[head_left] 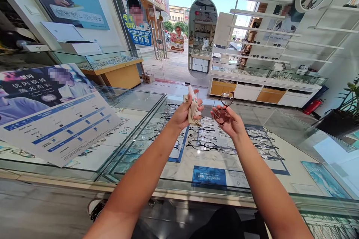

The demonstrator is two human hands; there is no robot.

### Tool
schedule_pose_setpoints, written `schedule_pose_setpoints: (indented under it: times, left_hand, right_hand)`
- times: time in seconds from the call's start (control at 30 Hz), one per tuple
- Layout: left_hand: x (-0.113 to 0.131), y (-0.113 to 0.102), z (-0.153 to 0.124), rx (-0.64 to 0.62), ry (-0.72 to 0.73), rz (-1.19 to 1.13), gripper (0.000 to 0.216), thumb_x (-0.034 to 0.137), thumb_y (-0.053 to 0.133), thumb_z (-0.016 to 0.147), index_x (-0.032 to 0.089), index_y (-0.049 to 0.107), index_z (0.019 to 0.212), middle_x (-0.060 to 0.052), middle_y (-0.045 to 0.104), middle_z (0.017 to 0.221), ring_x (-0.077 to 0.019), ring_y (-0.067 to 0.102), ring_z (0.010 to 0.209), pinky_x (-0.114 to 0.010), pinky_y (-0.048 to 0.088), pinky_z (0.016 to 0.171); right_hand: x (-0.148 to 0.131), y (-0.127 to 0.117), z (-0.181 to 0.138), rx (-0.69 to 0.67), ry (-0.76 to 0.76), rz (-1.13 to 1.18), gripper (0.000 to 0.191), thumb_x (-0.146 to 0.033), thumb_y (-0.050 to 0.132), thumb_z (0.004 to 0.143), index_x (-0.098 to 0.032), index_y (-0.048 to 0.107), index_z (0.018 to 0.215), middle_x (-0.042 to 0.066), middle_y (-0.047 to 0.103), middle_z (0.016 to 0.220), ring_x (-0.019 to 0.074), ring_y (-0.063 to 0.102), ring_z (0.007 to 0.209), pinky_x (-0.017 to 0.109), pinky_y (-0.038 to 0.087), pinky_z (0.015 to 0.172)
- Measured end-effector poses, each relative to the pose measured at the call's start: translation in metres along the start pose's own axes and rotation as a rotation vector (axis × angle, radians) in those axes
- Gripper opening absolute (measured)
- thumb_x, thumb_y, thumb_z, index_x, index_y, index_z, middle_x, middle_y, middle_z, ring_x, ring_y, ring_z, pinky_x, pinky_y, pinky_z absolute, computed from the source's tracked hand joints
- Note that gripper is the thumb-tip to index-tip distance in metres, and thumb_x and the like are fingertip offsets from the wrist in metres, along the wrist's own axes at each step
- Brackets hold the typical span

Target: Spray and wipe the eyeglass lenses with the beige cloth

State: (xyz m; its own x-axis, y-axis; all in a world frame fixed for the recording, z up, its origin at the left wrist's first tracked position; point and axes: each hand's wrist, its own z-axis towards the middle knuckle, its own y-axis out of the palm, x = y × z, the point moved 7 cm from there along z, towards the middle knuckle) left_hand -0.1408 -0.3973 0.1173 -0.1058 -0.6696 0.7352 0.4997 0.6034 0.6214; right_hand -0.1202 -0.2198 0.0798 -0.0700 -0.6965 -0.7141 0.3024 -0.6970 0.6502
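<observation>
My left hand (183,114) is closed around a beige cleaning cloth (193,114) and a small white spray bottle (192,95), held up over a glass display counter (134,101). My right hand (230,121) pinches a pair of round, thin-framed glasses (224,106), lenses raised toward the light. The two hands are a short distance apart, at chest height. Under the glass below them lie several rows of spectacle frames (200,143).
A large printed poster (53,112) lies on the counter at the left. An oval standing mirror (202,33) is ahead, with more display counters (266,86) and wall shelves to the right. A potted plant (347,108) and a red fire extinguisher (312,106) are at the right.
</observation>
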Motion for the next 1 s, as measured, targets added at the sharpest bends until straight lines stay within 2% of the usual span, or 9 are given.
schedule_pose_setpoints:
  times: [0.1, 0.23, 0.37, 0.43, 0.53, 0.67, 0.83, 1.0]
  left_hand:
    - [0.000, 0.003, 0.000, -0.027, -0.027, 0.011, 0.053, 0.070, 0.087, 0.081, 0.026, 0.069, 0.103, 0.001, 0.051, 0.077, -0.0139, 0.054, 0.065, -0.017, 0.036, 0.040]
    - [0.000, 0.004, 0.001, -0.034, -0.081, 0.086, 0.080, 0.099, 0.060, 0.079, 0.020, 0.062, 0.075, -0.001, 0.046, 0.068, -0.0153, 0.051, 0.059, -0.021, 0.034, 0.038]
    - [-0.002, -0.002, 0.006, -0.026, -0.059, 0.246, 0.089, 0.109, 0.051, 0.071, 0.020, 0.055, 0.063, -0.002, 0.046, 0.064, -0.0150, 0.050, 0.055, -0.023, 0.032, 0.038]
    - [0.001, -0.011, 0.008, 0.057, 0.017, 0.404, 0.089, 0.109, 0.051, 0.071, 0.020, 0.055, 0.063, -0.001, 0.047, 0.062, -0.0133, 0.047, 0.053, -0.024, 0.032, 0.041]
    - [0.009, -0.021, 0.004, 0.208, 0.160, 0.763, 0.083, 0.103, 0.052, 0.077, 0.021, 0.057, 0.066, 0.000, 0.046, 0.061, -0.0119, 0.041, 0.052, -0.026, 0.029, 0.047]
    - [0.017, -0.015, -0.004, 0.289, 0.305, 1.121, 0.068, 0.085, 0.056, 0.089, 0.021, 0.056, 0.067, 0.000, 0.049, 0.065, -0.0143, 0.043, 0.061, -0.028, 0.030, 0.056]
    - [0.015, -0.011, -0.008, 0.362, 0.316, 1.295, 0.052, 0.069, 0.061, 0.089, 0.022, 0.057, 0.070, 0.003, 0.049, 0.063, -0.0145, 0.043, 0.064, -0.029, 0.031, 0.061]
    - [0.018, -0.010, -0.009, 0.348, 0.356, 1.253, 0.056, 0.073, 0.058, 0.091, 0.022, 0.055, 0.069, 0.003, 0.047, 0.064, -0.0150, 0.042, 0.065, -0.029, 0.031, 0.062]
  right_hand:
    - [0.001, 0.004, 0.000, -0.019, -0.010, -0.039, 0.018, -0.035, 0.090, 0.085, -0.026, 0.076, 0.092, 0.001, 0.084, 0.104, 0.0190, 0.081, 0.108, 0.038, 0.061, 0.114]
    - [0.007, 0.009, 0.001, -0.025, 0.019, -0.110, 0.026, -0.037, 0.095, 0.080, -0.026, 0.076, 0.093, 0.000, 0.084, 0.099, 0.0158, 0.081, 0.101, 0.029, 0.064, 0.105]
    - [0.014, 0.015, 0.001, -0.031, 0.056, -0.190, 0.028, -0.041, 0.096, 0.079, -0.023, 0.077, 0.091, 0.003, 0.084, 0.101, 0.0165, 0.078, 0.102, 0.029, 0.061, 0.106]
    - [0.017, 0.018, 0.001, -0.044, 0.063, -0.204, 0.030, -0.043, 0.095, 0.079, -0.023, 0.077, 0.089, 0.004, 0.083, 0.102, 0.0173, 0.077, 0.103, 0.031, 0.059, 0.108]
    - [0.022, 0.021, 0.000, -0.048, 0.072, -0.214, 0.031, -0.043, 0.096, 0.078, -0.023, 0.074, 0.086, 0.004, 0.083, 0.103, 0.0161, 0.076, 0.103, 0.029, 0.058, 0.106]
    - [0.029, 0.026, -0.002, -0.061, 0.097, -0.220, 0.031, -0.042, 0.095, 0.079, -0.022, 0.072, 0.086, 0.005, 0.083, 0.105, 0.0155, 0.075, 0.103, 0.027, 0.058, 0.104]
    - [0.035, 0.031, -0.003, -0.092, 0.115, -0.214, 0.032, -0.045, 0.095, 0.079, -0.021, 0.074, 0.088, 0.003, 0.082, 0.101, 0.0159, 0.076, 0.102, 0.028, 0.058, 0.104]
    - [0.032, 0.033, -0.003, -0.109, 0.106, -0.147, 0.026, -0.041, 0.091, 0.083, -0.020, 0.078, 0.092, 0.005, 0.083, 0.102, 0.0153, 0.076, 0.100, 0.026, 0.061, 0.101]
